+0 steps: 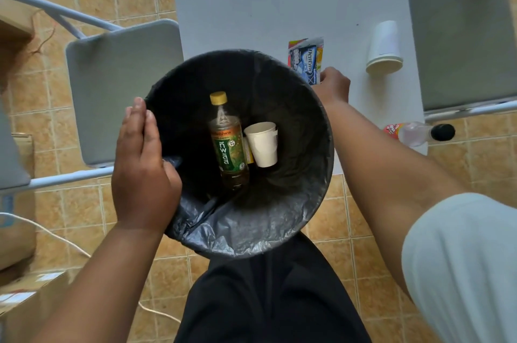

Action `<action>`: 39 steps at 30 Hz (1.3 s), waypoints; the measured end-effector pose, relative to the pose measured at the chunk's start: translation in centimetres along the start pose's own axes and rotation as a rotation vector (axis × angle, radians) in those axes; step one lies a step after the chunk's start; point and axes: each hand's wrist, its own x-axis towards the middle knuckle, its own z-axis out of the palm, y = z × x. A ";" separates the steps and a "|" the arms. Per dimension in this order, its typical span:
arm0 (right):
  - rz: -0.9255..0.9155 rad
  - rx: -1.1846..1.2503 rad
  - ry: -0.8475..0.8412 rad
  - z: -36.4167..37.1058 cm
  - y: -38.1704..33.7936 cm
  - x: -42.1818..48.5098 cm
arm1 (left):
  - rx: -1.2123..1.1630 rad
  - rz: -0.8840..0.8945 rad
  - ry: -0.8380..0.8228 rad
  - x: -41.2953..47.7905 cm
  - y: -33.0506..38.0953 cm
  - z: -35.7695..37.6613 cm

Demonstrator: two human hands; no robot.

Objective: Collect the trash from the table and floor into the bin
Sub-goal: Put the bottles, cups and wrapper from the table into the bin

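Note:
I hold a round bin (293,216) lined with a black bag in front of me, over the near edge of the white table (251,7). My left hand (141,169) grips its left rim. Inside lie a green-labelled tea bottle (229,144) with a yellow cap and a white paper cup (263,144). My right hand (333,85) reaches past the bin's right rim and pinches the lower edge of a blue and white gum wrapper (306,58) on the table. An upturned white paper cup (384,47) stands to the right on the table. A clear plastic bottle (416,133) with a black cap lies at the table's near right edge.
Grey folding chairs stand left (117,85) and right (461,35) of the table. Cardboard boxes (25,295) sit at the lower left on the tan tiled floor, with a white cable (64,242) running past them.

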 end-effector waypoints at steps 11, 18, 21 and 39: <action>-0.380 0.519 0.454 -11.8 -3.8 -16.1 | -0.027 -0.011 -0.088 0.1 0.8 -0.8; -0.561 0.277 0.331 -9.3 -1.4 -23.5 | -0.046 -0.038 -0.134 -0.8 3.2 -0.5; -0.563 0.091 0.237 -7.9 0.3 -24.0 | -0.043 -0.043 -0.152 -1.3 4.3 -0.5; -0.139 -0.274 0.358 -15.4 12.6 -13.3 | -0.037 0.004 -0.178 -1.0 10.8 1.1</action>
